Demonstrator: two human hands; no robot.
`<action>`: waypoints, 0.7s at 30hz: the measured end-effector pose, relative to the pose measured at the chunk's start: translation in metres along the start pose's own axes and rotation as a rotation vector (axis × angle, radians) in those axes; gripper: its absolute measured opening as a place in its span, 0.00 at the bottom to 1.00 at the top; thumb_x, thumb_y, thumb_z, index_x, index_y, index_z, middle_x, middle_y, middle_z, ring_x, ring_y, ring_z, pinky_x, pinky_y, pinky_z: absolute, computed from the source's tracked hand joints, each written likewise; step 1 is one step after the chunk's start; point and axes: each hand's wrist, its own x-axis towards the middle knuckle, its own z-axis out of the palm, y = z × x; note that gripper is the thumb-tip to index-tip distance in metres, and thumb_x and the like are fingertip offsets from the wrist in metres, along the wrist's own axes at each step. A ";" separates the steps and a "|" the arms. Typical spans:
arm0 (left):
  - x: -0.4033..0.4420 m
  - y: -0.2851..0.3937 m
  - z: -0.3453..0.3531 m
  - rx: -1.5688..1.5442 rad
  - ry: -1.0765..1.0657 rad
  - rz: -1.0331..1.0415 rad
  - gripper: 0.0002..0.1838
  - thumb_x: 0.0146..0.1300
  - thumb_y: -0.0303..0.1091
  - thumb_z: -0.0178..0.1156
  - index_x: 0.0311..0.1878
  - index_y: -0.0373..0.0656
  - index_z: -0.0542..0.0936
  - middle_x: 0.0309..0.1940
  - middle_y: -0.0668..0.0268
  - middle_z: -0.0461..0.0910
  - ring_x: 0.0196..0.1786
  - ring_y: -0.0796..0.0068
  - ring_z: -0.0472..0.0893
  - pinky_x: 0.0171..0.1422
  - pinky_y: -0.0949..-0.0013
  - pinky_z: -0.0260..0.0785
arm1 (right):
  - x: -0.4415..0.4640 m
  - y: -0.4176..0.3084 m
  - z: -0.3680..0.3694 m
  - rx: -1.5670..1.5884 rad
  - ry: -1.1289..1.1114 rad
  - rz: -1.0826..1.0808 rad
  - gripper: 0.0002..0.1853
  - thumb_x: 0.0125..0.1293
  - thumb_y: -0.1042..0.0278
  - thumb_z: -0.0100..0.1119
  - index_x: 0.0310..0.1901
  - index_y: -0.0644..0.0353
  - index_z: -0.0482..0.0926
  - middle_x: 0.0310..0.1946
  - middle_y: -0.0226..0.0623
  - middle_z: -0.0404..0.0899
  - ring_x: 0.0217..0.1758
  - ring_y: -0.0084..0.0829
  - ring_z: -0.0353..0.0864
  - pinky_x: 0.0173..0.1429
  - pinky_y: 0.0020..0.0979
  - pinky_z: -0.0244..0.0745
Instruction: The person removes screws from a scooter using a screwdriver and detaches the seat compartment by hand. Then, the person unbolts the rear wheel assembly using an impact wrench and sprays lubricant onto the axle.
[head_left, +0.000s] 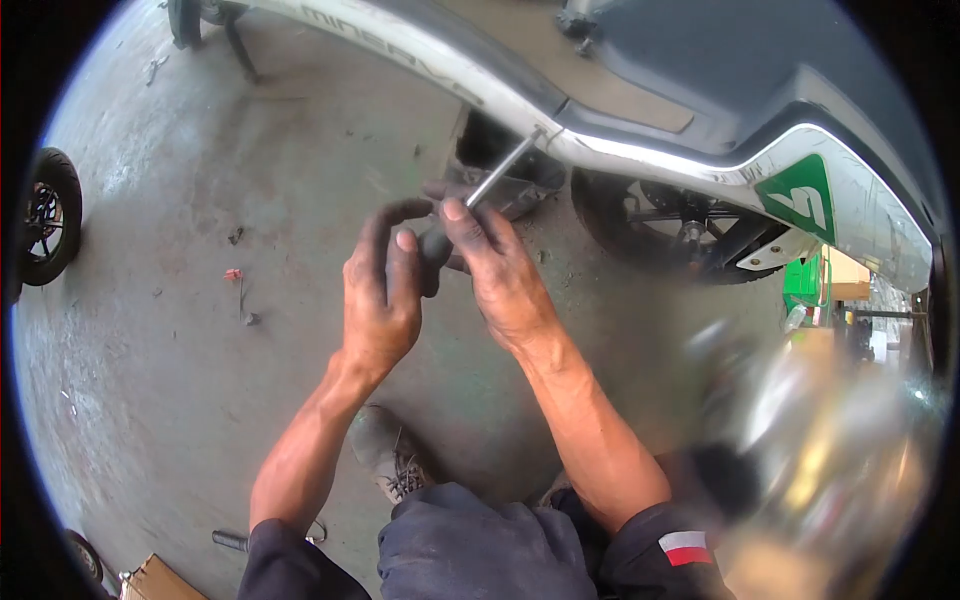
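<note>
A screwdriver (500, 174) with a dark handle and a metal shaft points up and right, its tip at the lower edge of a white and grey vehicle body panel (620, 158). My left hand (385, 285) has its fingers curled round the dark handle. Close beside it, my right hand (500, 265) pinches the tool where handle and shaft meet, thumb and fingers together. Smudges darken the fingers of both hands. The tip's exact contact with the panel is too small to tell.
Beneath the panel is a black wheel (640, 215), with a dark open part (490, 150) to its left. Another wheel (50, 215) stands at the far left. A small red object (233, 274) lies on the floor. Blurred items and a green crate (802, 283) are at the right.
</note>
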 end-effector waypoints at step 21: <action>0.002 -0.102 -0.086 -0.619 -0.093 -0.680 0.23 0.62 0.15 0.48 0.63 0.23 0.65 0.55 0.46 0.78 0.53 0.70 0.80 0.51 0.74 0.76 | -0.033 0.044 0.040 -0.341 -0.305 0.206 0.21 0.70 0.51 0.57 0.37 0.67 0.76 0.23 0.41 0.76 0.29 0.34 0.77 0.38 0.39 0.72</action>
